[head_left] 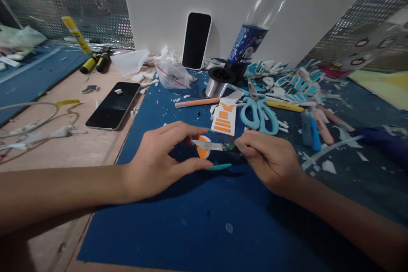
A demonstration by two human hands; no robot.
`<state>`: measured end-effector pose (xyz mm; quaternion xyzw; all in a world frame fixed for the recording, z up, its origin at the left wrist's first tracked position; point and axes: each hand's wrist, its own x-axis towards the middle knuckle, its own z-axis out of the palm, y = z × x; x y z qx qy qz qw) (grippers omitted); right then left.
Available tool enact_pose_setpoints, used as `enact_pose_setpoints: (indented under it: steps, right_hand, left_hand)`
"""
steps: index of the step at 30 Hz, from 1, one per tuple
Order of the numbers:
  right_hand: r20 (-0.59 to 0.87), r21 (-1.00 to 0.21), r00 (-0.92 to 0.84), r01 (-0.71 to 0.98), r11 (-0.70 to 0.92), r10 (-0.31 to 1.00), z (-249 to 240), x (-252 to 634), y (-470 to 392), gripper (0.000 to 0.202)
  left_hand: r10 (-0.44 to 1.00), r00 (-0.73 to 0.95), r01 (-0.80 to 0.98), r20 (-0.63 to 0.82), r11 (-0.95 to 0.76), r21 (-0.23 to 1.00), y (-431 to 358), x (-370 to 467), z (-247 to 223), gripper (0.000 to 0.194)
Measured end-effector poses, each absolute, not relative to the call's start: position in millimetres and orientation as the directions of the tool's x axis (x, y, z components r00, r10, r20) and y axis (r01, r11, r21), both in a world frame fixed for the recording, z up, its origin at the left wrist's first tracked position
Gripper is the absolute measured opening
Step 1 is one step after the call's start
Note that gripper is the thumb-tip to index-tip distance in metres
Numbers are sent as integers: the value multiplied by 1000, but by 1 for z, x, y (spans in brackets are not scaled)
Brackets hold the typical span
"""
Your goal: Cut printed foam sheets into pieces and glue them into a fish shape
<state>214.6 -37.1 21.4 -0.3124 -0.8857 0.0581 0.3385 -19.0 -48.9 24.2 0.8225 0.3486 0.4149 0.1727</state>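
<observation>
Between the thumb and fingers of my left hand (165, 157) is a small orange foam piece with a white edge (203, 151). My right hand (270, 157) is closed around the handle of a craft knife (212, 145), whose blade points left and lies across the orange piece. From this view I cannot tell how deep the blade sits. Just beyond my hands lies a white card with orange shapes (224, 119). Light blue scissors (259, 114) rest behind my right hand. Below both hands is a blue mat (204, 229).
A phone (196, 40) leans on the white board; another phone (113, 105) lies flat at left. A spool (216, 85), a plastic bottle (248, 42) and a zip bag (174, 74) stand behind. Foam scraps (299, 83) and markers (314, 129) crowd the right.
</observation>
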Motion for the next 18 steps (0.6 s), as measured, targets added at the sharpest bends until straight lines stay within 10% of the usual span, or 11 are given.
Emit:
enact_pose_setpoints:
  steps: [18]
  right_hand:
    - [575, -305, -564, 524, 795, 593, 16, 217, -36, 28]
  left_hand:
    - [713, 413, 427, 567, -701, 571, -48, -19, 24, 31]
